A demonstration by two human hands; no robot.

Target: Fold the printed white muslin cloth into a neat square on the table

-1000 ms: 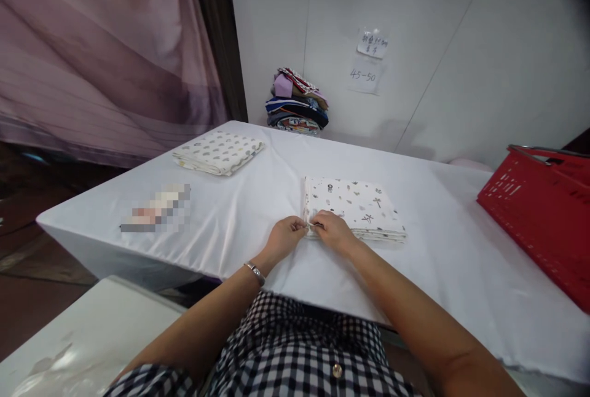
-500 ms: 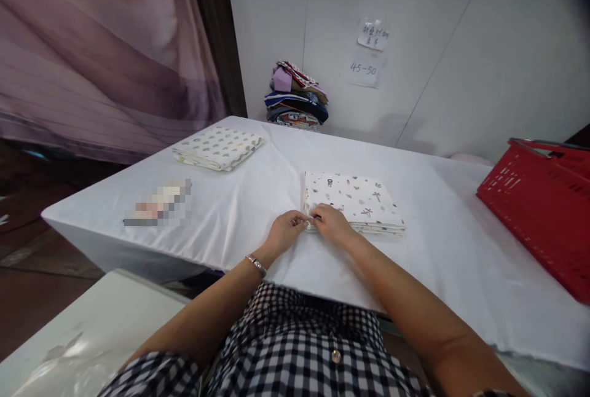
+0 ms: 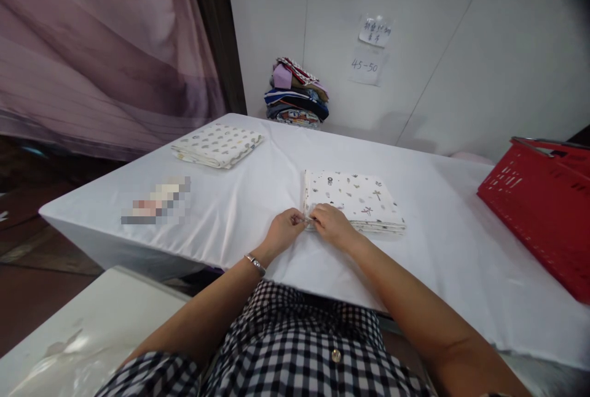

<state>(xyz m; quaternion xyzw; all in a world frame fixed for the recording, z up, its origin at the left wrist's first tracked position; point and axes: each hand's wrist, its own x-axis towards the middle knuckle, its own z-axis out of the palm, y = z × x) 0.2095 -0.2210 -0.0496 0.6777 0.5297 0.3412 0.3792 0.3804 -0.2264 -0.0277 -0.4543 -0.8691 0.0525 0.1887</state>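
Note:
A folded white cloth [image 3: 357,191] printed with small plants and animals lies flat on the white-covered table [image 3: 428,249] in front of me. At its near left corner both my hands meet. My left hand [image 3: 283,230], with a bracelet at the wrist, is closed in a pinch at the corner's edge. Just to its right, my right hand [image 3: 332,224] is closed over the same corner, fingertips pinching the fabric. The fingers partly cover that corner, so the exact grip there is small and hard to see.
Another folded cloth [image 3: 219,145] with grey heart-like prints lies at the back left. Nearer is a blurred-out flat object [image 3: 157,201]. Folded fabrics are stacked [image 3: 297,93] against the wall. A red basket [image 3: 544,206] stands on the right. A white surface [image 3: 106,317] sits lower left.
Both hands stay at the cloth's corner, with only very slight finger movement. The cloth lies as before.

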